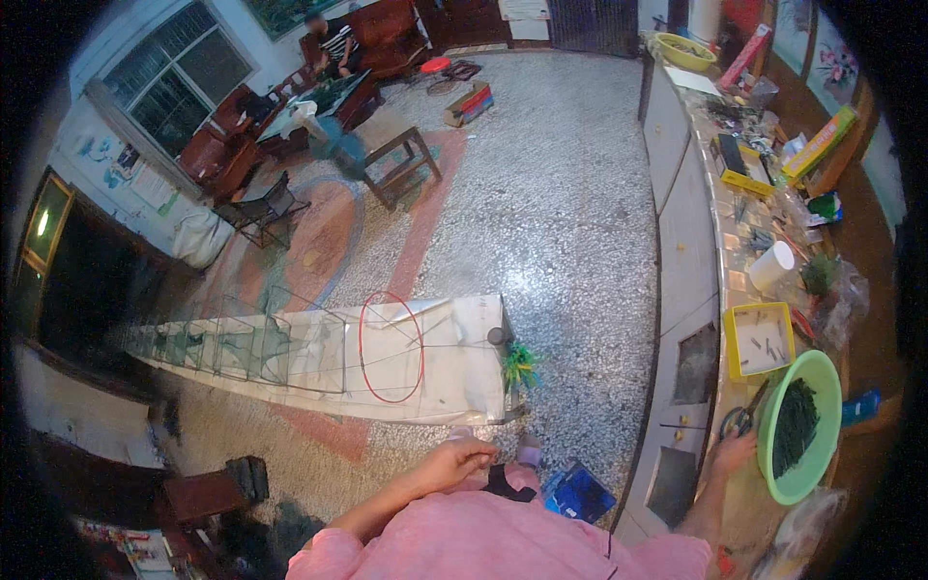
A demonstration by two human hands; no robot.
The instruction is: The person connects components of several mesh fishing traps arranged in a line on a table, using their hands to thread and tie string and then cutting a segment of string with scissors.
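Red stool (436, 65) near reddish-brown wooden sofa (389, 41)

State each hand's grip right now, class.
Left hand: fingers curled; anything held cannot be told.
Right hand: beside the green basin; grip cannot be told.

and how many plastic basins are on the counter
2: a light green basin beside the right hand, and a yellow basin at the far end of the counter.
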